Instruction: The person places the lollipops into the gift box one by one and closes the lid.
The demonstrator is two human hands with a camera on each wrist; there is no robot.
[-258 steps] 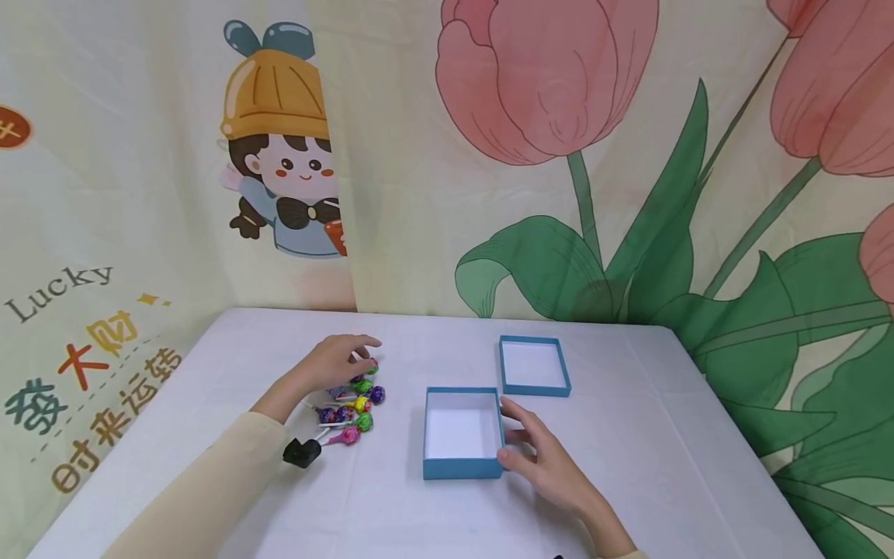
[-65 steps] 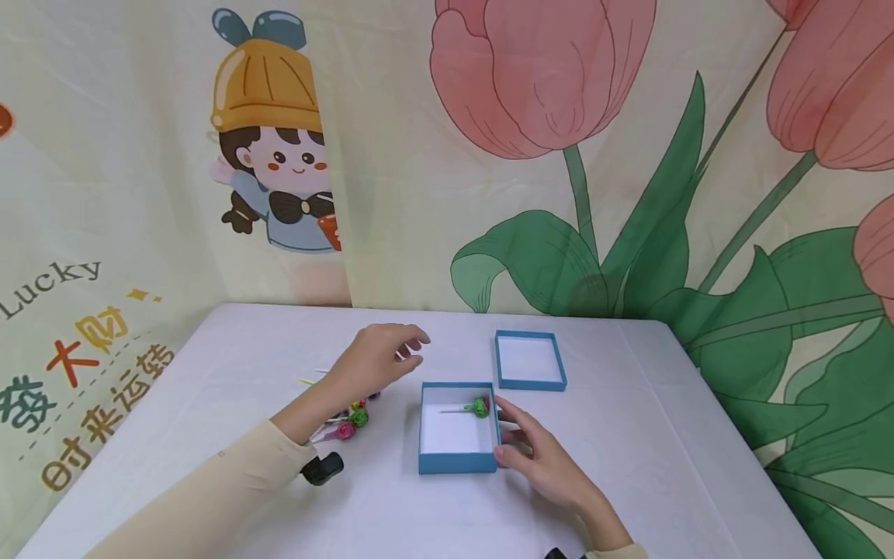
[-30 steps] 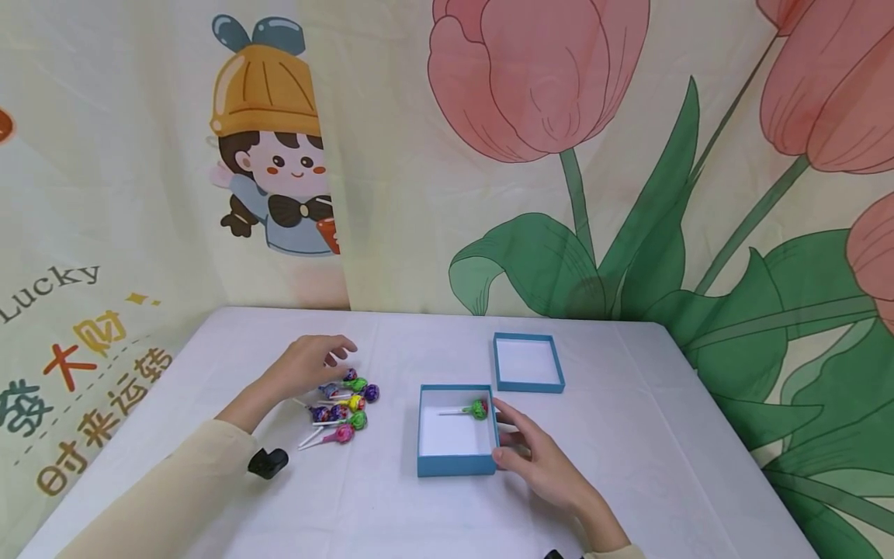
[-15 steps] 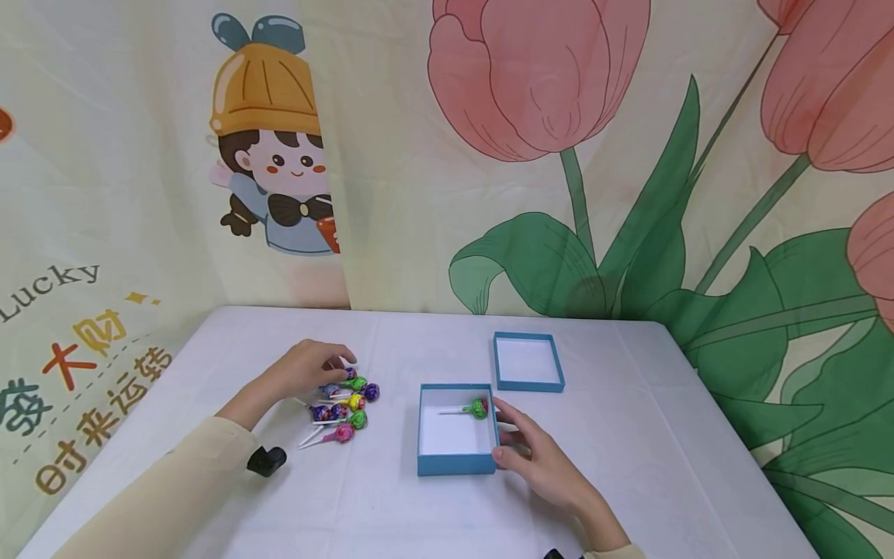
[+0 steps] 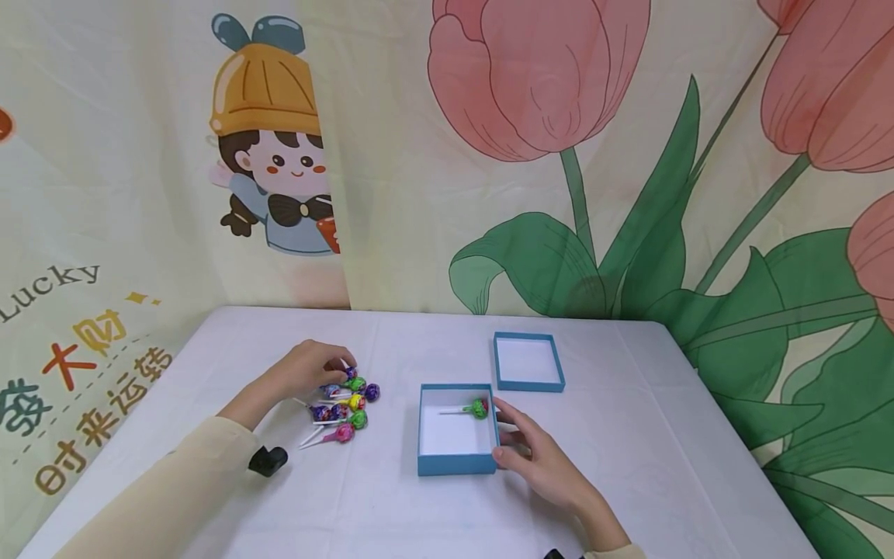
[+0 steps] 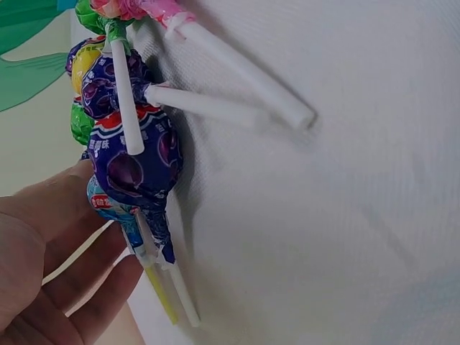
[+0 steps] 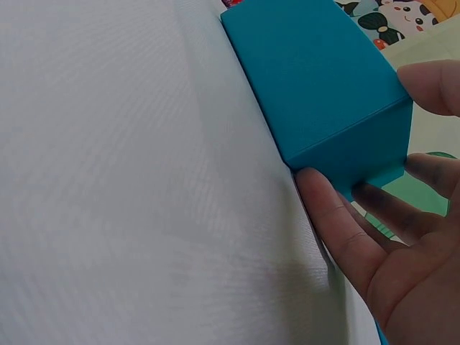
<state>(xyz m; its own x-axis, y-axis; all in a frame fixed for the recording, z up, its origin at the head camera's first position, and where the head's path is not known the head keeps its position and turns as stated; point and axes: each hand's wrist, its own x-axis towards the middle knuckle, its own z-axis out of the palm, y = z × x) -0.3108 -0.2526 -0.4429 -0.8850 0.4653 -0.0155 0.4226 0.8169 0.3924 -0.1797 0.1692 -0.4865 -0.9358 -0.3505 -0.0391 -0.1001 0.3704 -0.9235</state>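
Several wrapped lollipops (image 5: 338,413) lie in a loose row on the white table, their sticks mostly pointing left. Over the far end of the row, my left hand (image 5: 305,369) has its thumb and bent fingers on a purple lollipop (image 5: 351,373), which they partly cover. Close by in the left wrist view, another purple-wrapped lollipop (image 6: 133,162) hides the left fingertips. My right hand (image 5: 541,456) touches the right wall of a blue box (image 5: 457,465), thumb at its near corner and fingers along the side. Inside the box lies one green lollipop (image 5: 479,408), stick to the left.
Behind the box, to the right, a blue-rimmed lid (image 5: 529,386) lies with its white inside up. A printed curtain (image 5: 391,194) with tulips hangs along the table's far edge. A black wrist device (image 5: 268,461) sits at the left sleeve.
A green lollipop from the row has come into the box. My left hand returned from near the box to the row and lowered onto the purple lollipop. The right hand stayed at the box.
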